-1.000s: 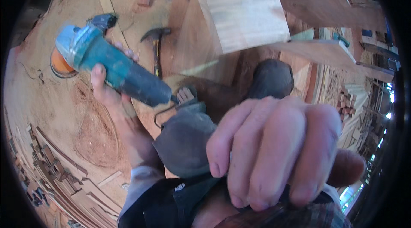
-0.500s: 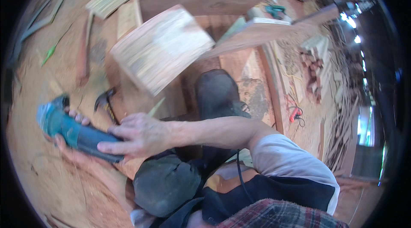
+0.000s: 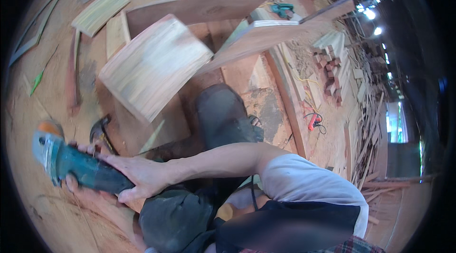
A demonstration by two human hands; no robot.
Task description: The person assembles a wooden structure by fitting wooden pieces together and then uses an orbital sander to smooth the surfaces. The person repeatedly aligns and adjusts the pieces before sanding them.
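A teal angle grinder (image 3: pixel 80 170) with an orange disc (image 3: pixel 47 127) lies low over the wooden floor at lower left. My right hand (image 3: pixel 137 177) reaches across my body and grips the grinder's rear body. My left hand (image 3: pixel 71 182) is mostly hidden under the grinder, and only its fingertips show wrapped around the body. A pale curved wooden panel (image 3: pixel 152 65) stands just beyond, and a hammer (image 3: pixel 99 132) lies between it and the grinder. My knees in dark trousers (image 3: pixel 223 115) are bent beside the panel.
Large brown boards (image 3: pixel 266 34) lean across the top. A green power tool (image 3: pixel 282 10) lies at the back, and a red tool with a cable (image 3: pixel 313 122) on the floor at right. Stacked wood blocks (image 3: pixel 332 63) and offcuts line the right side. Loose planks (image 3: pixel 97 13) lie upper left.
My right hand, close to the camera a second ago, has come down and across onto the grinder. The grinder has dropped toward the lower left, and the view has swung right.
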